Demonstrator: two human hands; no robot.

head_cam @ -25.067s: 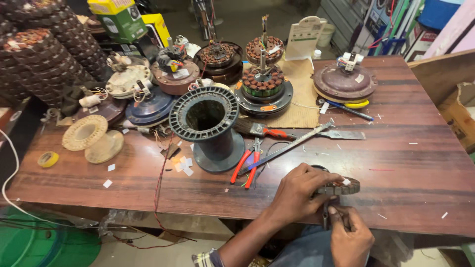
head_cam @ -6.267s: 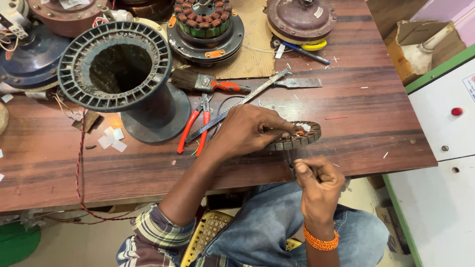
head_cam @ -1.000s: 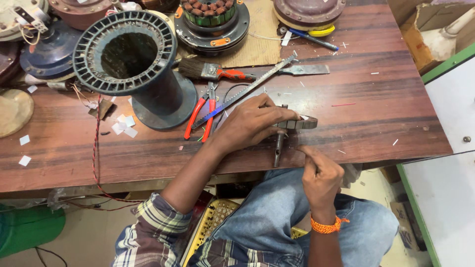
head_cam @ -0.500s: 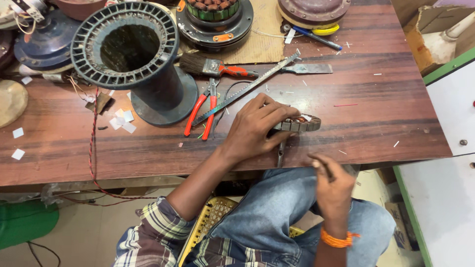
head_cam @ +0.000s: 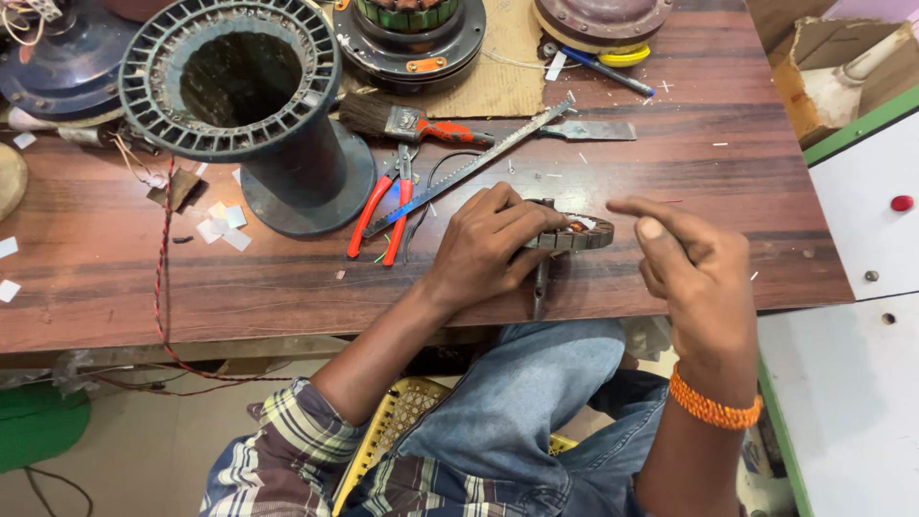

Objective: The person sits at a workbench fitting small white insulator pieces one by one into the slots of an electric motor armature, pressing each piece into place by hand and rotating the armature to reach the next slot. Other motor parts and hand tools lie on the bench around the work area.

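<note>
My left hand (head_cam: 488,244) grips a round grey slotted stator ring (head_cam: 579,235) with copper showing inside, pressed flat on the wooden table (head_cam: 287,278) near its front edge. A dark shaft (head_cam: 541,287) hangs down from the ring over the edge. My right hand (head_cam: 694,273) is raised just right of the ring, forefinger stretched toward it, fingers loosely curled, with nothing visible in them. An orange bead band circles that wrist.
Red-handled pliers (head_cam: 383,206), a brush (head_cam: 402,122) and a long metal file (head_cam: 479,165) lie behind my left hand. A tall dark slotted motor housing (head_cam: 244,91) stands at left, with other motor parts along the back. A white cabinet (head_cam: 862,287) borders the right.
My right hand rose from below the table edge to beside the ring, forefinger now extended. The left hand stays clamped on the ring. The view shifted slightly.
</note>
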